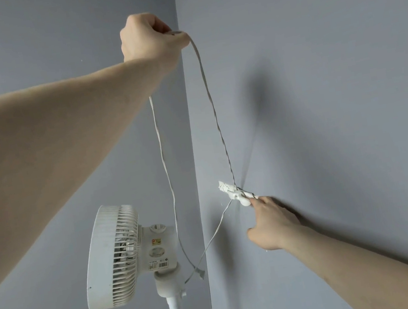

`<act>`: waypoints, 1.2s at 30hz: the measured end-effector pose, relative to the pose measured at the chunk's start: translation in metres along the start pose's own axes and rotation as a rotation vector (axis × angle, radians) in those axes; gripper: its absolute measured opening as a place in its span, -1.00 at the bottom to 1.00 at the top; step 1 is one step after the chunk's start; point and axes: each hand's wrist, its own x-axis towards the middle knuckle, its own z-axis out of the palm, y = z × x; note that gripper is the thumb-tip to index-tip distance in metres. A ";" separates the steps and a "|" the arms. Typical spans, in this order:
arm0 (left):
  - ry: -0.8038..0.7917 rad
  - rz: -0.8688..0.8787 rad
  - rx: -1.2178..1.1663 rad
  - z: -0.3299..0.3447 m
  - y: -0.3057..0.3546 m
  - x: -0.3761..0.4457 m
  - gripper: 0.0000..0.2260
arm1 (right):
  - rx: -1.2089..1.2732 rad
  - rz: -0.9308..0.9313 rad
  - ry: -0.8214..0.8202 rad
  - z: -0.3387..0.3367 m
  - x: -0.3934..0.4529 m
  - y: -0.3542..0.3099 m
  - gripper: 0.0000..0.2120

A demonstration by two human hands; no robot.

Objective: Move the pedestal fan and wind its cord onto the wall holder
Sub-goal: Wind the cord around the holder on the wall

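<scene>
Nearest, on the right, the right hand reaches to the blue-grey wall, its fingertips touching the white cord holder fixed there (whether they grip it, I cannot tell). Left of it the white fan stands on its pole in the corner. Up high the left hand is clenched around the white cord, which drops in two strands, one to the holder, one hanging by the fan.
</scene>
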 end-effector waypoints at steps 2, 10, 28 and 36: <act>0.014 0.022 0.013 -0.005 0.005 -0.002 -0.83 | 0.050 0.016 0.030 -0.007 -0.004 -0.004 -0.38; 0.105 -0.112 0.071 -0.025 0.002 -0.011 -0.85 | 0.130 -0.026 0.067 -0.028 -0.024 -0.018 -0.48; -0.132 0.190 0.125 -0.026 -0.004 -0.026 -0.70 | 0.164 -0.063 -0.006 -0.028 -0.038 -0.024 -0.31; -0.121 0.452 0.288 -0.035 0.045 -0.045 -0.82 | 0.263 0.032 0.005 -0.038 -0.038 -0.016 -0.51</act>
